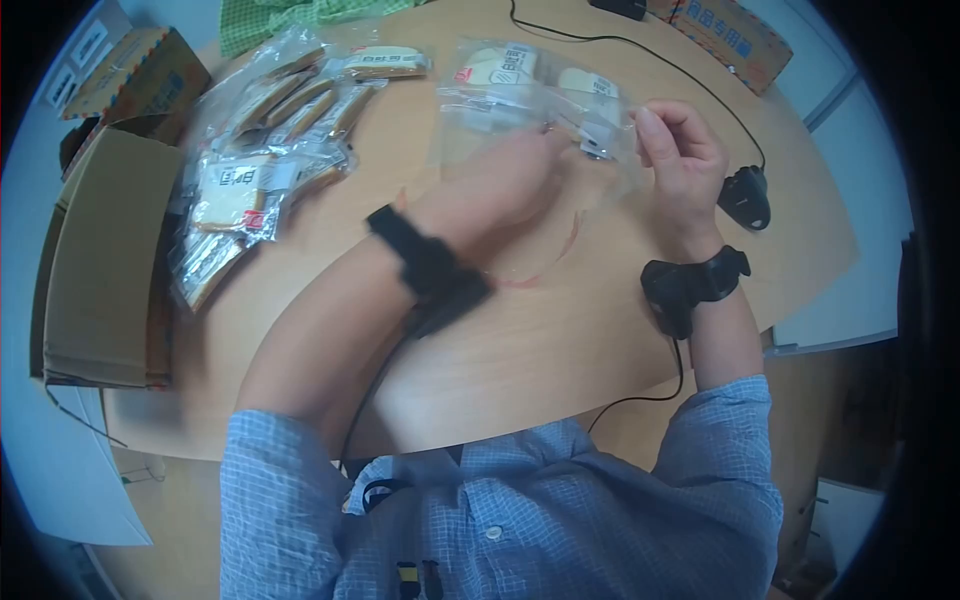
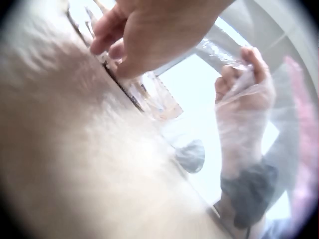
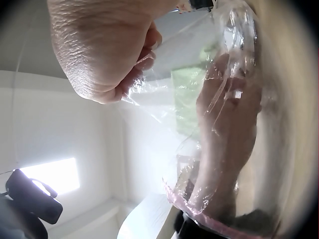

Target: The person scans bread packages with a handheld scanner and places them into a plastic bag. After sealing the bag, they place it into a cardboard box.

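Observation:
A large clear plastic bag (image 1: 615, 185) with a pinkish-red edge lies over the table, its mouth toward the person. Inside its far end are white-labelled packs of sliced bread (image 1: 500, 68). My left hand (image 1: 510, 170) reaches into the bag, blurred, with its fingertips close to the near packs. In the left wrist view its fingers (image 2: 107, 31) are loosely bent, with nothing visible between them and the thumb. My right hand (image 1: 685, 165) pinches the bag's right side and holds the film raised. Gathered film shows at its fingertips in the right wrist view.
More bagged bread packs (image 1: 230, 190) are heaped at the left, beside an open cardboard box (image 1: 105, 260). Green checked cloth (image 1: 270, 22) lies at the back. A black device (image 1: 746, 198) with a cable sits right of my right hand. Another carton (image 1: 725, 42) stands at the back right.

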`<action>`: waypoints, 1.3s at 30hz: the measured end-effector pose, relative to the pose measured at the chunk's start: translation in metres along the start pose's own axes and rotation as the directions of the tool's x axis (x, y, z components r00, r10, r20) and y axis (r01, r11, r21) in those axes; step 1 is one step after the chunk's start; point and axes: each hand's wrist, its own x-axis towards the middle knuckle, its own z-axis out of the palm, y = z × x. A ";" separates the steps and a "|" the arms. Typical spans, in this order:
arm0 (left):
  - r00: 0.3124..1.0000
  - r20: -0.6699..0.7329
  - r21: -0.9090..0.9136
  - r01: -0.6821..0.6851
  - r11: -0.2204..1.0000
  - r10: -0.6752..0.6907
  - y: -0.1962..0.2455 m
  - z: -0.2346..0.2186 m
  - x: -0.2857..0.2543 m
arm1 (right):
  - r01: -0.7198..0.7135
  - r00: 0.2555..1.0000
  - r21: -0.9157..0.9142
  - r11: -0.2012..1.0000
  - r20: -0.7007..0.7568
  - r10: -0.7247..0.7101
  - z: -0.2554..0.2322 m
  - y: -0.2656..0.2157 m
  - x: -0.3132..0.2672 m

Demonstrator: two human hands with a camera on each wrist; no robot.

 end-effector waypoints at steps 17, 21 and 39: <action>0.892 -0.389 0.182 -0.169 0.969 0.229 -0.013 0.024 0.058 | 0.037 0.999 -0.037 0.999 -0.037 -0.039 -0.007 0.002 0.005; 0.932 -0.298 0.317 -0.109 0.942 0.208 -0.017 0.029 0.070 | 0.034 0.999 -0.034 0.999 -0.025 -0.035 -0.007 0.003 0.005; 0.979 -0.052 -0.426 0.159 0.891 -0.200 -0.086 -0.145 -0.026 | 0.030 0.999 -0.180 0.983 -0.008 -0.031 -0.013 0.012 0.000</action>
